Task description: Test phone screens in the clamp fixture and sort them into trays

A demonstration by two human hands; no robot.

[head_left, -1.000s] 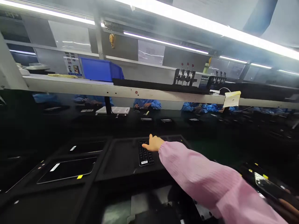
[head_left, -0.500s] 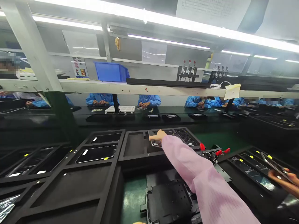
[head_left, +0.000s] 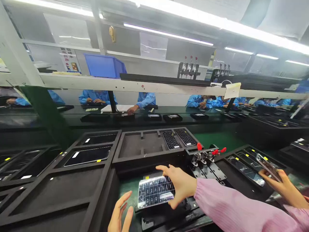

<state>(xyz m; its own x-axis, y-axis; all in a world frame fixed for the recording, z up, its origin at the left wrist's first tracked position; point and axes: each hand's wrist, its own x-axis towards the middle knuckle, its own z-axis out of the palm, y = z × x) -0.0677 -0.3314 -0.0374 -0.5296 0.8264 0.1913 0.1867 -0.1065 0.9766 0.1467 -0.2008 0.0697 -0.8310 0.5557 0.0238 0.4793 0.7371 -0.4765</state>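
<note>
My right hand (head_left: 180,184), in a pink sleeve, is closed on a shiny flat keypad part (head_left: 155,191) with a grid of keys. It holds the part just above a black fixture (head_left: 166,211) on the green belt. My left hand (head_left: 120,215) rises at the bottom edge, fingers spread and empty, just left of the keypad part. Beyond, a black foam tray (head_left: 142,146) carries two more keypad parts (head_left: 178,139) in its right pockets.
Red-handled toggle clamps (head_left: 205,154) stand at the fixture's right. Black trays with dark panels (head_left: 88,156) lie to the left. A co-worker's hand (head_left: 285,186) at the right holds a thin panel. Workers in blue sit across under a shelf with a blue bin (head_left: 103,66).
My right hand lifted a keypad part out of the far tray and drew it back over the fixture. My left hand has come into view.
</note>
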